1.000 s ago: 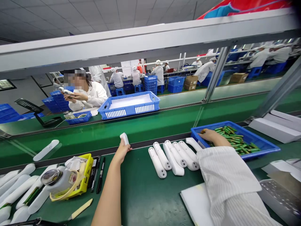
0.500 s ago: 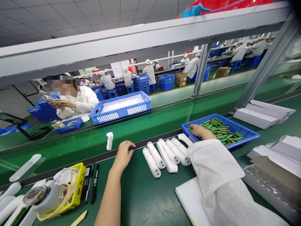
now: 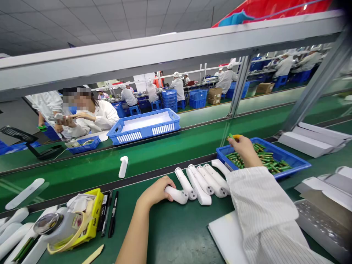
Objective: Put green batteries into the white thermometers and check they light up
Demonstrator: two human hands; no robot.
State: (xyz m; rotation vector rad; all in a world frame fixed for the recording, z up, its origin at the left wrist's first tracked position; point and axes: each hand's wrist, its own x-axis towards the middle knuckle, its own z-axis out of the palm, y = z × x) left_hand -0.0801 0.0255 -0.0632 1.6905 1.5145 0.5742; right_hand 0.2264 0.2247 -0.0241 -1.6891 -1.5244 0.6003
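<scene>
Beside the blue tray [image 3: 297,167], the left hand [image 3: 155,191] is now clasping a white casing [image 3: 177,195] while the right hand [image 3: 243,146] is lifting, pinched, green batteries [image 3: 231,136].

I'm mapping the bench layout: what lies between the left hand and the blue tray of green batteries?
In the head view, a row of white plastic handheld casings lies between left hand and blue tray.

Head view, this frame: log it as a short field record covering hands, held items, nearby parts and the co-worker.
left hand: closed on the nearest white housing of the row on the green bench
right hand: raised over the blue tray, pinching green batteries
tray contents: loose green batteries
belt: one white unit lying alone
bench left: yellow box, black pens
co-worker: across the belt, holding a white device
</scene>
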